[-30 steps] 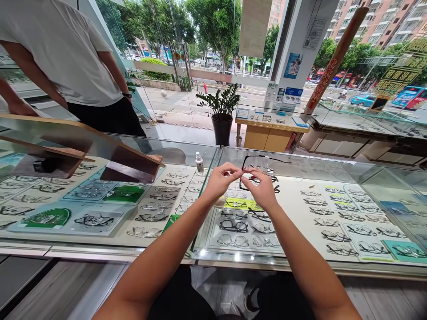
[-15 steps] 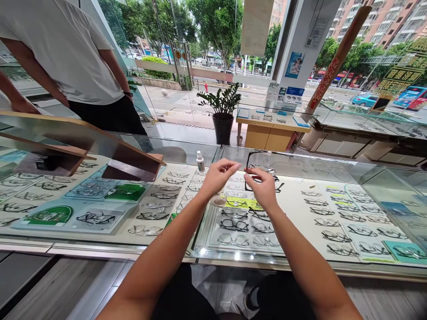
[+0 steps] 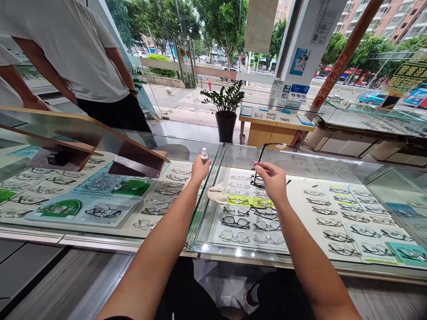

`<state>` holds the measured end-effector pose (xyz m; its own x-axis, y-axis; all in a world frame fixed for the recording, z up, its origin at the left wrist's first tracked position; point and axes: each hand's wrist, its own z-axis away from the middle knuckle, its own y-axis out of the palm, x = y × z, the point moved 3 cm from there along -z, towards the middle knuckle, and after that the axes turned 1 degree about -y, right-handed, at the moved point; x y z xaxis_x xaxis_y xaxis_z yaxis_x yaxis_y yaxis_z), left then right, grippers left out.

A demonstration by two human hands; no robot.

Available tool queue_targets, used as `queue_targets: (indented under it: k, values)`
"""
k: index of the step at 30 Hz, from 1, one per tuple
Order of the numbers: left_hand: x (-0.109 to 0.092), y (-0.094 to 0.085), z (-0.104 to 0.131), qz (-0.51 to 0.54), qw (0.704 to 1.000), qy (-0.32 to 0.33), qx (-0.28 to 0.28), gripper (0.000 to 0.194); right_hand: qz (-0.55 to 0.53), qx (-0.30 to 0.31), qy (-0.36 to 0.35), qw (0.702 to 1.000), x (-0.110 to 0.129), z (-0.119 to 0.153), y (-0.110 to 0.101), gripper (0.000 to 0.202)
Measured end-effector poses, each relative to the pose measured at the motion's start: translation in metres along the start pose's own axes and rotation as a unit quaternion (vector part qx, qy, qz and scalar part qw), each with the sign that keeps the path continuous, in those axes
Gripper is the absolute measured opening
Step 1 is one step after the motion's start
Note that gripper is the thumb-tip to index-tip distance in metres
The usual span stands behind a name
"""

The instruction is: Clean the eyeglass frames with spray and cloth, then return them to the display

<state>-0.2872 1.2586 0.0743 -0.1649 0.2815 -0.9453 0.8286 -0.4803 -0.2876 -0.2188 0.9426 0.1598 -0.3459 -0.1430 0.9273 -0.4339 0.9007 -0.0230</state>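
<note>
My left hand [image 3: 199, 170] is closed around a small white bottle [image 3: 204, 154] with a white top, upright at the glass counter. The hand hides the bottle's lower part. Farther right, my right hand [image 3: 274, 181] pinches a pair of black-framed eyeglasses [image 3: 261, 153], held up above the counter with the temples spread. My fingers cover part of the frame. Between the hands, a crumpled beige cloth [image 3: 217, 195] lies on the glass.
The glass display counter [image 3: 213, 250] holds several rows of eyeglasses. A wood-edged stand [image 3: 135, 155] rises at the left. Beyond the counter are a person in a white shirt [image 3: 90, 62], a potted plant [image 3: 225, 124] and a small wooden display cabinet [image 3: 271, 133].
My left hand has moved left from beside the eyeglasses and closed on the small white bottle. My right hand still holds the eyeglasses, now slightly farther right. The cloth is more visible.
</note>
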Motion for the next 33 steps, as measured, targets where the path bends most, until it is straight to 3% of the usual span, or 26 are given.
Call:
queue_targets:
  k: [4, 7, 9, 12, 14, 16, 19, 26, 33]
  values:
    - [-0.025, 0.008, 0.012, 0.055, 0.997, 0.040, 0.034, 0.028, -0.007, -0.001, -0.013, 1.000, 0.006, -0.002, -0.005, 0.028]
    - [-0.056, 0.017, 0.034, 0.152, 0.979, 0.063, 0.123, 0.032, -0.009, 0.003, -0.021, 1.000, 0.009, -0.003, -0.009, 0.025]
    - [-0.077, 0.021, 0.055, 0.250, 0.942, 0.046, 0.218, 0.040, -0.011, 0.017, -0.018, 1.000, 0.012, -0.003, -0.010, 0.025]
    - [-0.102, 0.026, 0.089, 0.353, 0.855, -0.021, 0.378, 0.070, -0.022, 0.066, -0.004, 0.998, 0.017, -0.001, -0.008, 0.025]
    - [-0.112, 0.027, 0.105, 0.379, 0.812, -0.055, 0.440, 0.077, -0.032, 0.102, 0.011, 0.994, 0.021, 0.001, -0.005, 0.025]
    - [-0.116, 0.028, 0.113, 0.383, 0.793, -0.070, 0.470, 0.078, -0.037, 0.131, 0.027, 0.990, 0.022, 0.003, -0.001, 0.026]
    - [-0.114, 0.030, 0.114, 0.372, 0.804, -0.061, 0.460, 0.078, -0.049, 0.160, 0.046, 0.985, 0.021, 0.006, 0.004, 0.027]
    - [-0.105, 0.034, 0.110, 0.238, 0.899, 0.028, 0.367, 0.074, -0.094, 0.238, 0.065, 0.965, 0.014, 0.011, 0.014, 0.025]
    - [-0.103, 0.036, 0.111, 0.214, 0.902, 0.022, 0.375, 0.071, -0.123, 0.254, 0.078, 0.956, 0.011, 0.014, 0.018, 0.023]
